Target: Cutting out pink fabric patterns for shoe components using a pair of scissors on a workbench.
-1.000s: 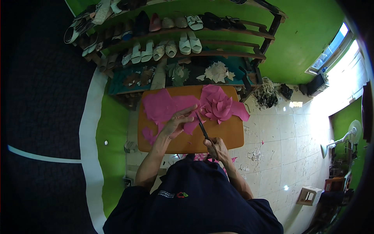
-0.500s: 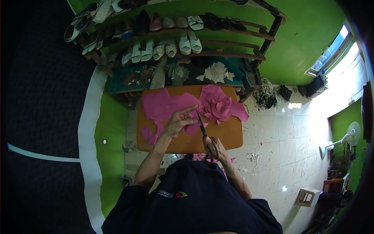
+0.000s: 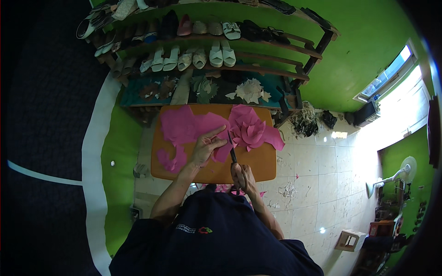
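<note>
My left hand (image 3: 207, 146) is over the middle of an orange-brown table (image 3: 214, 174), its thumb and fingers closed on a small pink sheet piece (image 3: 223, 153). My right hand (image 3: 244, 177) grips the handles of dark scissors (image 3: 233, 154), whose blades point away from me. Their tips lie at the pink piece, just right of my left fingers. Whether the blades are apart is too small to tell. Beyond my left hand spreads a large pink sheet (image 3: 179, 124), with a curved pink offcut (image 3: 172, 161) nearer me. Layered pink petal-shaped pieces (image 3: 249, 131) are heaped at the table's far right.
Behind the table stands a wooden rack (image 3: 276, 69) with rows of shoes and sandals (image 3: 222, 54). Its low shelf bears pale cut pieces (image 3: 251, 90) and green ones (image 3: 204, 87). Scraps (image 3: 289, 189) litter the tiled floor at right, near a white fan (image 3: 407, 169) and a small stool (image 3: 351, 240).
The whole scene has shifted a little to the left in view. The scissors stand slightly straighter than before. Both hands keep their holds on the pink piece and the scissors.
</note>
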### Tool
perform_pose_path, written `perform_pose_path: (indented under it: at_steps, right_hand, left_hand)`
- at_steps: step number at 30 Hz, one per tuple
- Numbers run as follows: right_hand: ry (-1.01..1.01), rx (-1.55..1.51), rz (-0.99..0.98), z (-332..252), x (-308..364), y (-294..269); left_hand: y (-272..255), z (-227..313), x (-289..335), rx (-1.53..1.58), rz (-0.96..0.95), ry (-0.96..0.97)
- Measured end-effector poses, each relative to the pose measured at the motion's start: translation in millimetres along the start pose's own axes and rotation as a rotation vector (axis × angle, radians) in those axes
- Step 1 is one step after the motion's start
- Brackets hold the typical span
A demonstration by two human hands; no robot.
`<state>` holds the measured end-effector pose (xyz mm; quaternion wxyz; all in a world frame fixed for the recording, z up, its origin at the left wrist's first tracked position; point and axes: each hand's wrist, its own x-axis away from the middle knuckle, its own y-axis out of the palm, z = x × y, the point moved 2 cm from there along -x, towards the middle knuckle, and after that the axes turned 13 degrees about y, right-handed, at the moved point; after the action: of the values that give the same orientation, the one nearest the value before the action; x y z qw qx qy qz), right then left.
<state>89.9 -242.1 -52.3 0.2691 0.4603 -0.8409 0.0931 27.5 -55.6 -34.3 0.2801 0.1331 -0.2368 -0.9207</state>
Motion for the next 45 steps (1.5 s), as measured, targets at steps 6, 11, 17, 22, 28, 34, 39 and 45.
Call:
perform_pose_path:
  at_steps: [6, 11, 17, 22, 28, 34, 39, 45]
  right_hand:
    - [0.069, -0.14, -0.007, 7.0, -2.2, 0.0]
    - [0.074, -0.143, 0.012, 6.8, -4.0, 2.7]
    - [0.045, -0.151, 0.072, 16.9, -10.5, 6.2]
    - [0.064, -0.112, 0.1, 1.1, -0.4, 12.0]
    - [0.08, -0.088, 0.206, 3.0, -2.9, 16.5]
    - [0.024, 0.005, 0.117, -0.8, -12.7, 10.3]
    - [0.049, 0.076, 0.169, -5.7, -19.9, 10.3]
    - [-0.014, 0.103, 0.21, -10.7, -20.8, 11.7]
  left_hand:
    - [3.6, -8.8, 3.3, 0.016, 0.067, 0.039]
    - [5.2, -13.0, 3.9, -0.01, 0.114, 0.042]
    - [16.8, -10.3, 5.3, 0.074, 0.171, 0.033]
    - [15.1, -17.8, 6.7, 0.091, 0.178, 0.066]
    - [13.1, -23.5, 4.8, 0.074, 0.291, 0.072]
    - [12.7, -13.6, 7.5, 0.036, 0.329, 0.023]
    - [16.3, -16.9, 12.0, 0.002, 0.32, 0.005]
    - [11.5, -27.6, 14.8, -0.061, 0.289, 0.06]
